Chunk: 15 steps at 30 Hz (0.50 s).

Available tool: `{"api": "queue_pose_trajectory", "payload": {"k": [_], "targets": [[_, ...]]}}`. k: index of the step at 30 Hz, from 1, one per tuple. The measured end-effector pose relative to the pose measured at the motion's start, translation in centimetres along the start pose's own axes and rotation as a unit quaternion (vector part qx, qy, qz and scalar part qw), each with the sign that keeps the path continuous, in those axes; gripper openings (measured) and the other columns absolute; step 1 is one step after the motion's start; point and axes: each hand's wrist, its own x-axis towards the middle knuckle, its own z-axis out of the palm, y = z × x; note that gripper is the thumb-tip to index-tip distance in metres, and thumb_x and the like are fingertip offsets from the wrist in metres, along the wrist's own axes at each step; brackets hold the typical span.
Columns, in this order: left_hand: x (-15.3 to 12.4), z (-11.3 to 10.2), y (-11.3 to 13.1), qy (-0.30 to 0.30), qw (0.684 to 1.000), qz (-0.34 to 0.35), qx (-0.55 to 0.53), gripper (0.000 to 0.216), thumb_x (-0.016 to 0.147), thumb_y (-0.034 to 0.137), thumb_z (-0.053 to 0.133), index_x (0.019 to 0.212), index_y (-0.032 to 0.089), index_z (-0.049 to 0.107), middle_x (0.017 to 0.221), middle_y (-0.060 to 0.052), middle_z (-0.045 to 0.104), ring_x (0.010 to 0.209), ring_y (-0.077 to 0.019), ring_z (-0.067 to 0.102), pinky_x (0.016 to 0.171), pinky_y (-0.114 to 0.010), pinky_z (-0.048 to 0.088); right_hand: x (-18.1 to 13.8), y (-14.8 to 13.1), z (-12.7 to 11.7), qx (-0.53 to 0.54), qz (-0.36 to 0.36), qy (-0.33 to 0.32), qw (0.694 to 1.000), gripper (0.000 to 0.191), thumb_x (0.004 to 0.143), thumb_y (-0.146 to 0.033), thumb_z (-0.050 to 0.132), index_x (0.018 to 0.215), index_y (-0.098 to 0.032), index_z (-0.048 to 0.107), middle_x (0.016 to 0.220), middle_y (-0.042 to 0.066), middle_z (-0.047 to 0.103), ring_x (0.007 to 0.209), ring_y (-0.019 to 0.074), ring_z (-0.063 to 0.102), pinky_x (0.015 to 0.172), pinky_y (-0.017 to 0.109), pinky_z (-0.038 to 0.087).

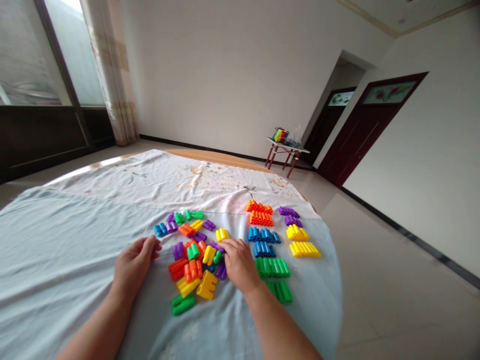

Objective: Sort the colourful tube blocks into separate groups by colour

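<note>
Loose plastic tube-shaped building blocks in several colours lie in a jumbled pile on the cloth between my hands. My left hand [135, 262] rests just left of the pile, fingers curled and pressed together; no block shows in it. At the pile's right edge, my right hand [240, 262] is closed, its fingertips on a purple block [216, 245] that they partly hide. A yellow block [222, 234] lies just beyond those fingertips. Nearer me in the pile are an orange block [192, 270], a yellow block [207, 285] and a green block [183, 303].
Right of my right hand, blocks lie grouped by colour: orange [261, 218], blue [264, 235], green [273, 268], purple [289, 212] and yellow [305, 249]. A pale blue cloth [86, 235] covers the round table. A small folding table [287, 146] holding bags stands by the far wall.
</note>
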Motion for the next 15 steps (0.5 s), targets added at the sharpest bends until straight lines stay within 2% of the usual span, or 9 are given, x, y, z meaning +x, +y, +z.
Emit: {"api": "queue_pose_trajectory", "payload": {"k": [5, 10, 15], "targets": [[-0.2, 0.2, 0.3, 0.001, 1.000, 0.000, -0.007, 0.038, 0.071, 0.051, 0.053, 0.070, 0.014, 0.060, 0.060, -0.001, 0.060, 0.055, -0.0116, 0.052, 0.053, -0.021, 0.042, -0.3, -0.4, -0.4, 0.037, -0.023, 0.025, 0.999, 0.033, 0.078, -0.006, 0.052, 0.106, -0.020, 0.062, 0.100, 0.005, 0.064, 0.096, 0.0204, 0.053, 0.088, 0.037, 0.041], [-0.2, 0.2, 0.3, 0.007, 1.000, 0.000, -0.007, 0.039, 0.071, 0.052, 0.053, 0.070, 0.013, 0.060, 0.060, -0.002, 0.060, 0.054, -0.0114, 0.052, 0.053, -0.021, 0.041, -0.8, -0.7, -0.9, 0.116, -0.076, -0.012, 0.990, 0.038, 0.074, -0.007, 0.058, 0.110, -0.021, 0.060, 0.102, 0.005, 0.061, 0.100, 0.0191, 0.052, 0.093, 0.034, 0.041], [-0.2, 0.2, 0.2, 0.010, 1.000, 0.005, -0.004, 0.039, 0.071, 0.052, 0.053, 0.070, 0.013, 0.060, 0.059, -0.002, 0.060, 0.054, -0.0116, 0.052, 0.053, -0.021, 0.041, -1.0, 0.0, -1.1, 0.183, -0.040, -0.028, 0.982, 0.039, 0.075, -0.006, 0.054, 0.112, -0.020, 0.058, 0.108, 0.006, 0.057, 0.101, 0.0161, 0.054, 0.092, 0.030, 0.044]]}}
